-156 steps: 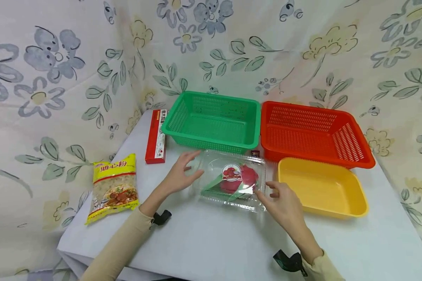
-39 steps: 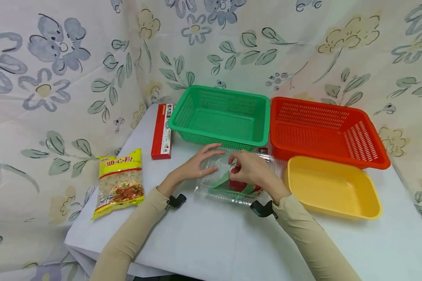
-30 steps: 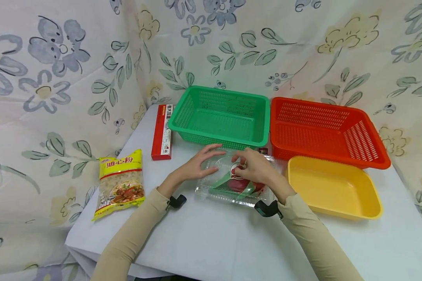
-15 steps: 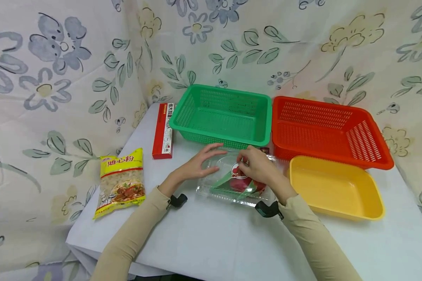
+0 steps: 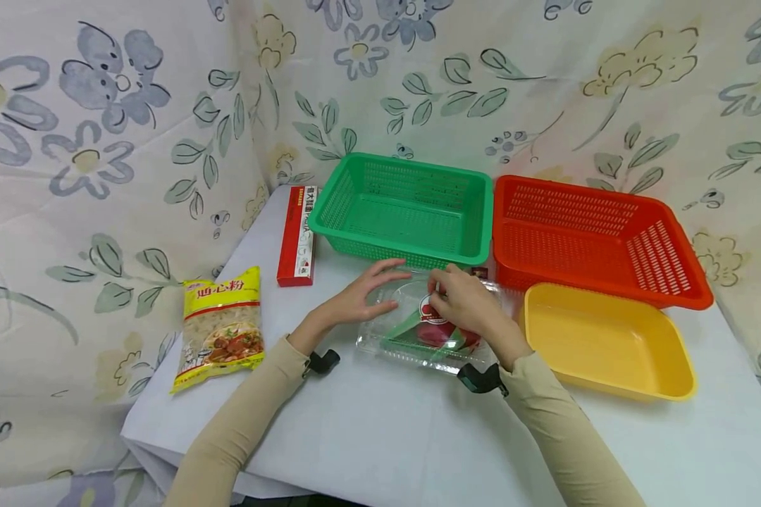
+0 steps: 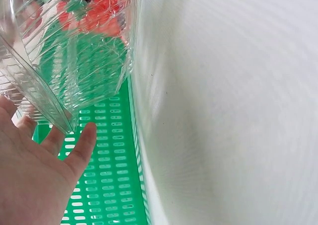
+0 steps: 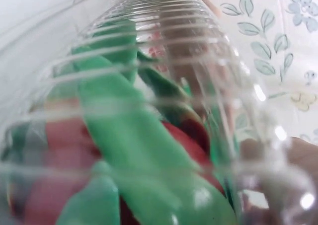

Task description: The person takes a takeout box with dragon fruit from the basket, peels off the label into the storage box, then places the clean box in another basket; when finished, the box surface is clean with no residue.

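A clear plastic clamshell box [image 5: 380, 338] lies on the table, with pink-red fruit-like pieces and long green leaf-like pieces [image 7: 124, 130] inside. Its lid bears a round red-and-white sticker [image 5: 432, 314], partly covered by fingers. The right hand [image 5: 466, 303] is bent over the lid, thumb and forefinger pinching at the sticker's right edge. At the box's left side, the left hand [image 5: 358, 296] has its fingers spread and relaxed. In the left wrist view, the left fingers [image 6: 82, 148] lie against the box's ribbed edge.
Behind the box stand a green basket [image 5: 406, 250] and a red basket [image 5: 592, 282]. A yellow tray [image 5: 609, 384] is close on the right. To the left lie a red-and-white carton [image 5: 296, 236] and a yellow pasta bag [image 5: 222, 327]. A small dark item [image 5: 479, 272] shows behind the box.
From beside the box's right edge, the right hand has come over the lid to the sticker, then shifted slightly right along it. The left hand has stayed at the left side.
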Available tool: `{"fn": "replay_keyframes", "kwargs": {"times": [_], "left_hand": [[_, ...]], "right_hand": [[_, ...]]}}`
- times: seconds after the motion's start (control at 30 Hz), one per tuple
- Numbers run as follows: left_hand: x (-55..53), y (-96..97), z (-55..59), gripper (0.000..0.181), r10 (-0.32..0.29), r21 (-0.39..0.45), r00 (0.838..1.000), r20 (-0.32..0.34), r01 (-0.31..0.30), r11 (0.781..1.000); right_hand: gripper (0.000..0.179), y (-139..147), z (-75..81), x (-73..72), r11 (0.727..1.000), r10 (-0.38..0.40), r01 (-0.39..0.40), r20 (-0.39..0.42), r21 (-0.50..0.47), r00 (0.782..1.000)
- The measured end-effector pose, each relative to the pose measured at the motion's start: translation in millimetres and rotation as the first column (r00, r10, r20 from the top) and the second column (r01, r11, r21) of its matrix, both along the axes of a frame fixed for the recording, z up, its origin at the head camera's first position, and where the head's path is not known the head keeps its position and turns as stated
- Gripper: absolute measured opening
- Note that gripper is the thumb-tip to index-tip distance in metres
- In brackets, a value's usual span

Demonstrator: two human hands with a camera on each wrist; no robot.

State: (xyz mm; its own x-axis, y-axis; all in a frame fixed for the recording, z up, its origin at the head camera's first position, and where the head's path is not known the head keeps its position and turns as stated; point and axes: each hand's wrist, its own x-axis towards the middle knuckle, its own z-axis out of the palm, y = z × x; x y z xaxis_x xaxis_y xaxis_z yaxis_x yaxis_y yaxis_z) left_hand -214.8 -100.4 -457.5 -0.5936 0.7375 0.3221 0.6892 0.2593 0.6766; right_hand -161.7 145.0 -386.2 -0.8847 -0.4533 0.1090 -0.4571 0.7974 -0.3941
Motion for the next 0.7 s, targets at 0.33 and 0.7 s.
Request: {"fn": "replay_keyframes", "kwargs": {"times": [0.33,0.7], "left_hand": [[-0.5,0.9,1.8,0.052,0.004,-0.013,1.0,0.007,-0.004,1.0],[1.3,0.2,2.7,0.053,0.01,-0.013,1.0,0.006,-0.01,1.0]], "right_hand": [[0.005,3.0,-0.7,1.1,1.0,0.019,-0.019,0.011,-0.023,1.0],[0.006,8.3,-7.1,-1.0,0.985,0.029,-0.029,-0.001,-0.17,1.0]]}}
